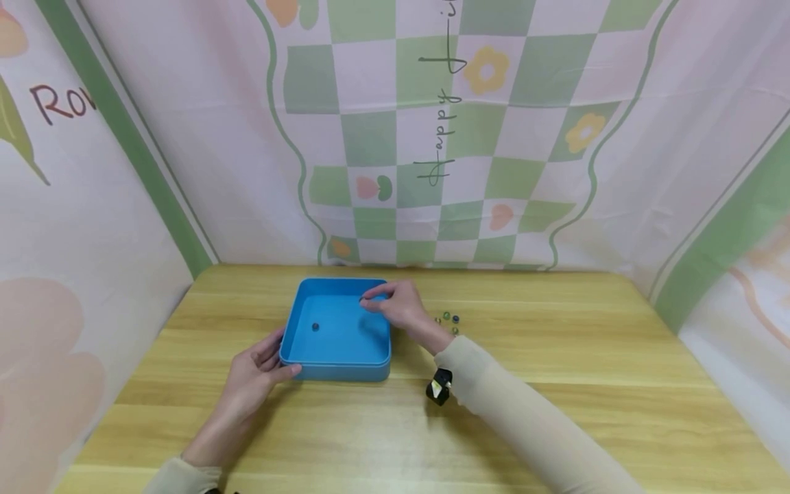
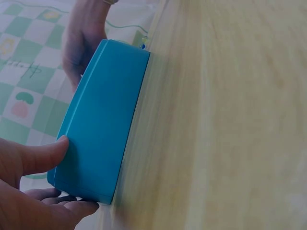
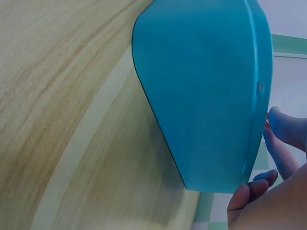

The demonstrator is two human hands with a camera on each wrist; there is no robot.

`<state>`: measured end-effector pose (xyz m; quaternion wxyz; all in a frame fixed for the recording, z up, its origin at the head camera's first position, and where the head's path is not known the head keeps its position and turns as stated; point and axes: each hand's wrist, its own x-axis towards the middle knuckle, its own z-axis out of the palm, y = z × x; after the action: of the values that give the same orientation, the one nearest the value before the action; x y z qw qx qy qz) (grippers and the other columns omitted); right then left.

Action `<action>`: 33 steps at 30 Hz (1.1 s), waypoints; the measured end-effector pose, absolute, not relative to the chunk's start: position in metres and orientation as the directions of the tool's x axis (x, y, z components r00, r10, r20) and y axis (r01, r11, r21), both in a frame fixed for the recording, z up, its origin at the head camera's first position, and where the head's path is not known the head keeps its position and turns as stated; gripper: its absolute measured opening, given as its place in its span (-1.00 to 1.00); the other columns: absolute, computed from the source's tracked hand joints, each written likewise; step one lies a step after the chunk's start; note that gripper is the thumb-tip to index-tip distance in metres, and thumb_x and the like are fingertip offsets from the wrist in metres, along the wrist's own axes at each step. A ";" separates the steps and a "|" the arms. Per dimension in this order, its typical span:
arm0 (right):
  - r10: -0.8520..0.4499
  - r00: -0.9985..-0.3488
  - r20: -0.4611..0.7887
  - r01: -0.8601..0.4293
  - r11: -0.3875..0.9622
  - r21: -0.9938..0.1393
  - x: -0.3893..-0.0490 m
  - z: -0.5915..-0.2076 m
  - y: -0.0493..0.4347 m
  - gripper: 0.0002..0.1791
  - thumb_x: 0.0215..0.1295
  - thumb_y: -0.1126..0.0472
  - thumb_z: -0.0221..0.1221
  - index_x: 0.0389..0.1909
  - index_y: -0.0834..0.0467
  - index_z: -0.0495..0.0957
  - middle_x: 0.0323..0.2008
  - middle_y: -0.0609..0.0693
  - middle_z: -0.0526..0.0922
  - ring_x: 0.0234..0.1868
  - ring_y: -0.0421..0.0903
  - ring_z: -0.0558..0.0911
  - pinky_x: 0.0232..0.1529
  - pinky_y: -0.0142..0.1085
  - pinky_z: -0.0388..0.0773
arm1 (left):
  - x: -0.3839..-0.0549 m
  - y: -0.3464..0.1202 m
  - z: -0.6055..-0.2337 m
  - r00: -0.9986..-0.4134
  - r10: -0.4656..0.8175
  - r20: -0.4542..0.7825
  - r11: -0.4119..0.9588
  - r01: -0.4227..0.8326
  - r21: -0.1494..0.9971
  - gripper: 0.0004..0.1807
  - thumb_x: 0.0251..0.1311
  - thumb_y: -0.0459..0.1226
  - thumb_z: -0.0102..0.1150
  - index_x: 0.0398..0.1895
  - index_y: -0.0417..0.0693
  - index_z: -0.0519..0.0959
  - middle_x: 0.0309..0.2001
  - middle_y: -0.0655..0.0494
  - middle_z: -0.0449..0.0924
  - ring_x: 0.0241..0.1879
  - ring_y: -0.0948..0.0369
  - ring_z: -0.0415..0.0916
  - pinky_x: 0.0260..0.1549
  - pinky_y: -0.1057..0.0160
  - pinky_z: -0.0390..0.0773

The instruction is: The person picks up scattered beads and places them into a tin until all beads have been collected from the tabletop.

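Left hand point(image 1: 254, 367) grips box point(image 1: 345, 372) at near left corner. Right hand point(image 1: 400, 303) pinches marble point(image 1: 362, 300) above box's far right part.

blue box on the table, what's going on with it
A person's left hand grips the near left corner of the blue box, which sits on a wooden table. The right hand is over the box, pinching a small object, mostly hidden by the fingertips. One dark marble lies inside, and at least four loose marbles lie to the box's right.
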<state>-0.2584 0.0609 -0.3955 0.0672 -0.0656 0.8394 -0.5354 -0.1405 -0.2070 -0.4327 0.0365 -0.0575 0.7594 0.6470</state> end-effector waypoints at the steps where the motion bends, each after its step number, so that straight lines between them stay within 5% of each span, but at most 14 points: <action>1: -0.182 -0.982 -0.043 -0.038 0.420 -0.906 -0.258 -0.396 0.061 -0.85 0.34 0.18 0.46 -0.14 0.13 0.84 0.07 0.03 0.74 0.21 0.11 0.58 0.12 -0.02 0.61 | -0.141 -0.207 -0.433 -0.991 -0.040 -0.129 0.157 -0.134 0.978 -0.13 0.32 -0.47 0.39 0.64 -0.23 0.19 0.58 -0.29 0.16 0.52 -0.15 0.21 0.34 0.09 0.41; 18: -0.167 -0.984 -0.053 -0.021 0.415 -0.910 -0.257 -0.399 0.063 -0.85 0.35 0.17 0.45 -0.12 0.11 0.85 0.15 0.05 0.71 0.31 0.15 0.54 0.24 0.04 0.56 | -0.142 -0.209 -0.435 -0.991 -0.033 -0.126 0.145 -0.129 0.981 -0.12 0.31 -0.46 0.40 0.63 -0.23 0.19 0.58 -0.30 0.15 0.52 -0.16 0.20 0.32 0.08 0.42; 25: -0.156 -0.986 -0.066 -0.007 0.426 -0.905 -0.256 -0.404 0.068 -0.84 0.34 0.18 0.46 -0.12 0.13 0.85 0.21 0.09 0.68 0.16 0.05 0.54 -0.05 -0.16 0.48 | -0.141 -0.208 -0.432 -0.991 -0.037 -0.128 0.144 -0.132 0.981 -0.13 0.31 -0.47 0.40 0.63 -0.23 0.19 0.58 -0.30 0.14 0.53 -0.17 0.19 0.34 0.08 0.40; 33: -0.165 -0.982 -0.089 0.009 0.433 -0.901 -0.255 -0.405 0.067 -0.84 0.36 0.13 0.44 -0.12 0.09 0.85 0.22 0.07 0.67 0.26 0.07 0.53 0.23 0.02 0.54 | -0.141 -0.208 -0.432 -0.991 -0.038 -0.124 0.151 -0.129 0.980 -0.13 0.31 -0.47 0.40 0.63 -0.24 0.19 0.58 -0.29 0.15 0.53 -0.16 0.20 0.34 0.08 0.40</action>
<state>-0.2552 0.0672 -0.4055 0.0820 -0.0462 0.8426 -0.5302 -0.1405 -0.2075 -0.4322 0.0349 -0.0551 0.7577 0.6493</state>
